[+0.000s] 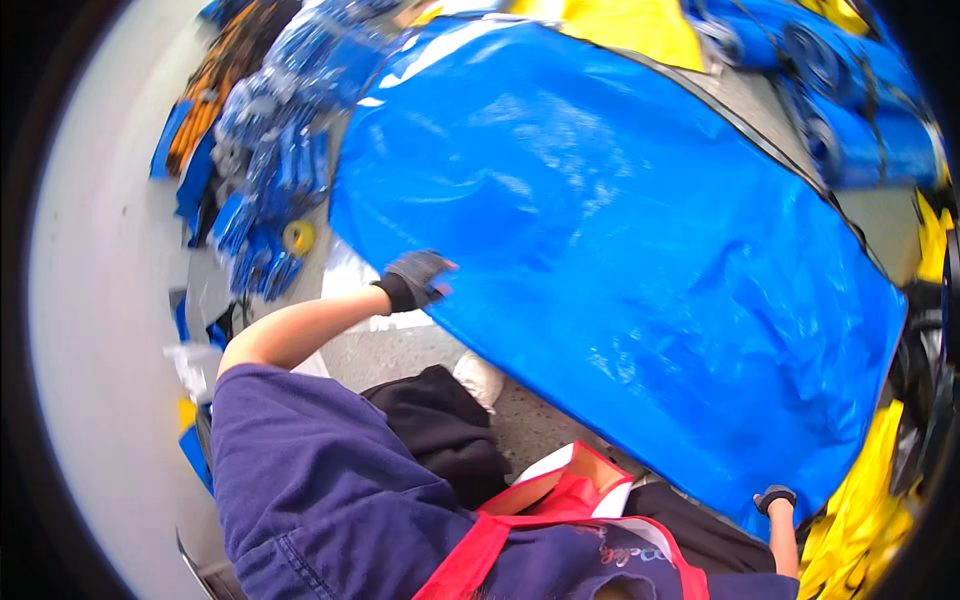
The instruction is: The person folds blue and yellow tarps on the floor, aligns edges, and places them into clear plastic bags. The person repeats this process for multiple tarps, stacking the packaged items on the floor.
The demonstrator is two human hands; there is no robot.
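A large glossy blue tarpaulin (pixel 600 270) lies spread out in front of me, wrinkled toward its right end, with a dark edging along its far side. My left hand (pixel 420 278), in a dark glove with bare fingertips, is over the near left edge of the tarpaulin. Its fingers are stretched and slightly apart, somewhat blurred, with nothing in them. At the near right corner, my right hand (pixel 775 498), gloved the same way, is closed on the edge of the tarpaulin; its fingertips are partly hidden.
Blue folded pieces in clear plastic (pixel 285 170) and a yellow tape roll (pixel 298 237) lie at the left, beside orange-and-black straps (pixel 205 105). Rolled blue bundles (pixel 850 100) sit far right. Yellow material (pixel 860 510) lies near right, and more yellow sheeting (pixel 620 28) at the far side.
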